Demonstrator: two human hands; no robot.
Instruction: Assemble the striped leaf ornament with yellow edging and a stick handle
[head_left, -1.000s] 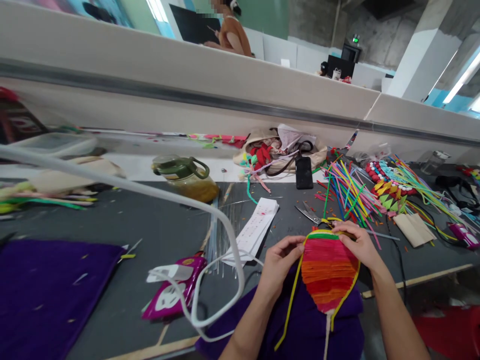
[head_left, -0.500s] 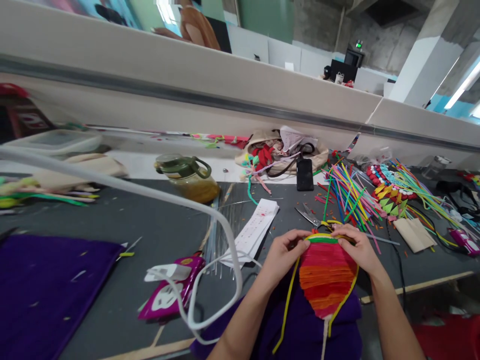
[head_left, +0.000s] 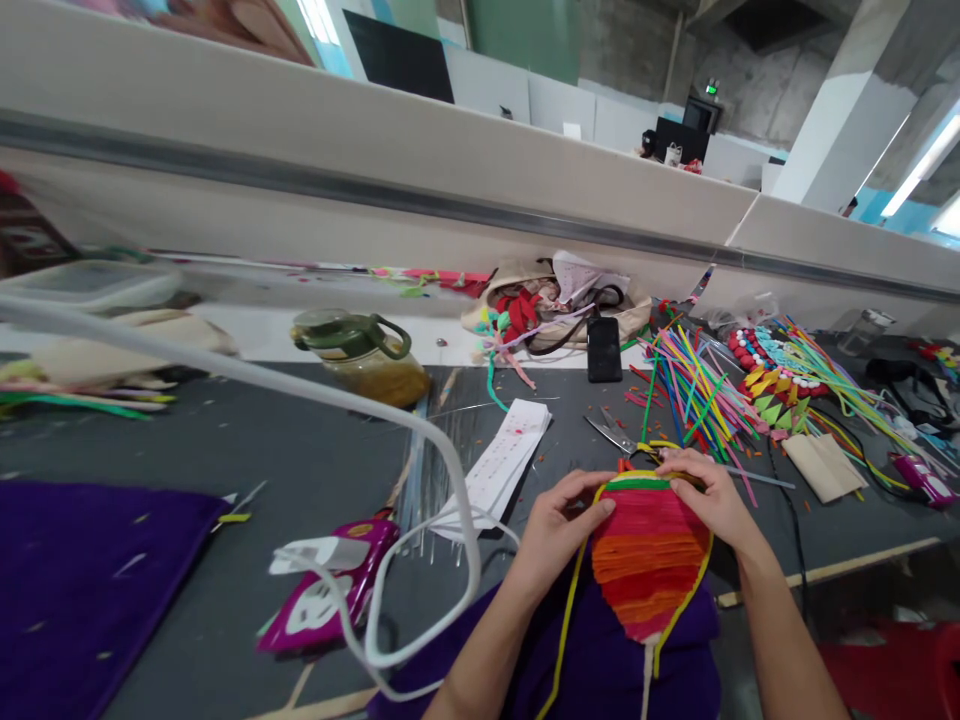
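left hand and right hand pinch the woven fan at its top, steadying it. scissors lie at twelve o'clock, within reach.

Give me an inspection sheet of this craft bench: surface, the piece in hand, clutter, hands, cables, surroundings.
Surface: dark grey table, scattered with small scraps.
Piece in hand: woven piece in red and orange bands, yellow-edged, over purple cloth.
Clutter: scissors, pipe cleaners, phone, paper strip, green-lidded jug, magenta packet.
Hands: left hand and right hand grip the woven piece's upper edges.
Cables: white cable loops across the table.
Surroundings: beige partition behind.
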